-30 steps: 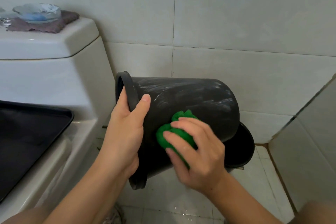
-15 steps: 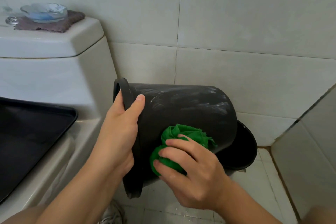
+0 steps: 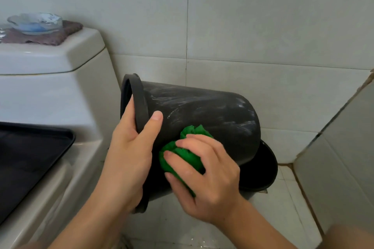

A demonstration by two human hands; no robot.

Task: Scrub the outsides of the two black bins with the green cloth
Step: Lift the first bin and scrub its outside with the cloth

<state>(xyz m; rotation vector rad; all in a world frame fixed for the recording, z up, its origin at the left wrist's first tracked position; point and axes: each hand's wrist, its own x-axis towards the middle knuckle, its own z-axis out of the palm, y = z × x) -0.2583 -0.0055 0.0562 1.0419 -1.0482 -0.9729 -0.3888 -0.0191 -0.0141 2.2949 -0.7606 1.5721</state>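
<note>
A black bin (image 3: 206, 113) lies tipped on its side in the air, its mouth facing left and its wall streaked with pale smears. My left hand (image 3: 131, 147) grips its rim, thumb on the outside and fingers inside. My right hand (image 3: 206, 174) holds a bunched green cloth (image 3: 183, 153) and presses it against the bin's near side wall. A second black bin (image 3: 261, 170) stands on the floor behind and below the first one, mostly hidden by it.
A white toilet with its cistern (image 3: 50, 79) fills the left side; a black tray (image 3: 30, 157) lies on its closed seat. A glass dish (image 3: 35, 23) on a brown cloth sits on the cistern lid. Tiled wall behind, wet floor tiles (image 3: 283, 206) below, a panel at right.
My right hand has rubbed the green cloth down and to the right along the bin's wall, then back up toward the rim. The bin has tilted slightly in my left hand.
</note>
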